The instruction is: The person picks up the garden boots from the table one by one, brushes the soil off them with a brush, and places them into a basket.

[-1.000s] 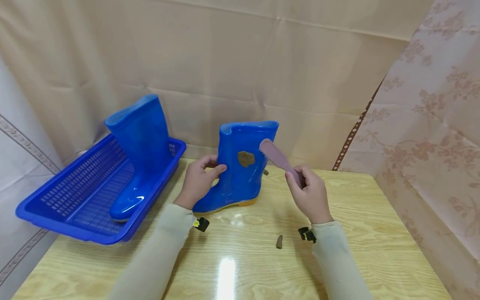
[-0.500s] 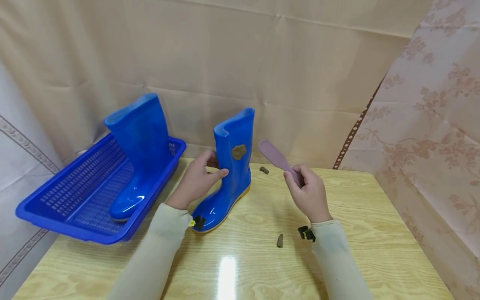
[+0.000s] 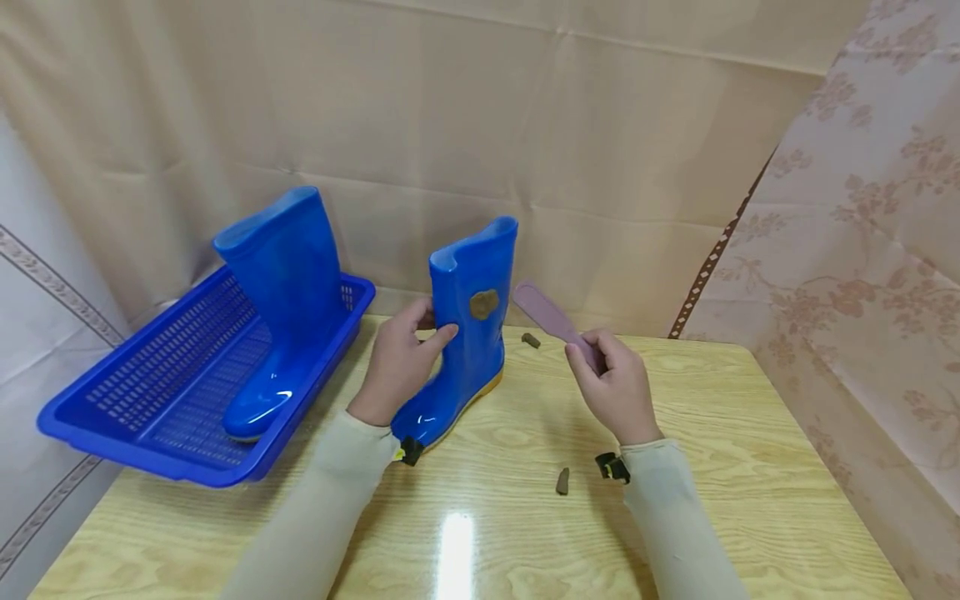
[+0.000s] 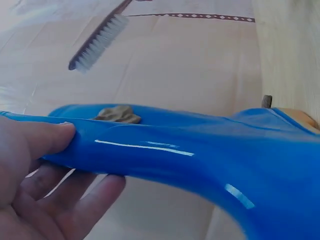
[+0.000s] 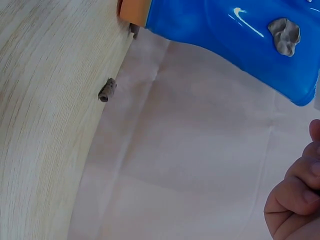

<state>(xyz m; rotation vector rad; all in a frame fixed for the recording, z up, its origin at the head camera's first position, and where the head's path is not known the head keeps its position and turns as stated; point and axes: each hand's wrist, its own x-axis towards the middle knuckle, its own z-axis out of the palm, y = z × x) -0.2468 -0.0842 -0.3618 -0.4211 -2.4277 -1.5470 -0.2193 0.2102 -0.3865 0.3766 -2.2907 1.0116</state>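
A blue rubber boot (image 3: 450,283) with a yellowish sole stands on the table, its toe pointing toward me and to the left. A brown mud-like patch (image 3: 483,305) sticks to its shaft. My left hand (image 3: 397,367) grips the shaft's front edge, thumb on the near side and fingers on the far side. To the boot's right, my right hand (image 3: 618,387) holds a mauve brush (image 3: 543,312) by its handle. White bristles on the brush (image 4: 100,42) show in the left wrist view. The brush head is apart from the boot.
A blue plastic basket (image 3: 150,471) at the left holds another blue boot (image 3: 288,283). Brown scraps lie on the wood-grain table (image 3: 495,533): one scrap (image 3: 531,340) behind, another scrap (image 3: 562,481) in front. A beige curtain (image 3: 637,192) hangs along the back.
My left hand has turned the boot, swinging its toe toward me and its heel away. The scrap behind it now shows fully. My right hand and the brush have barely moved.
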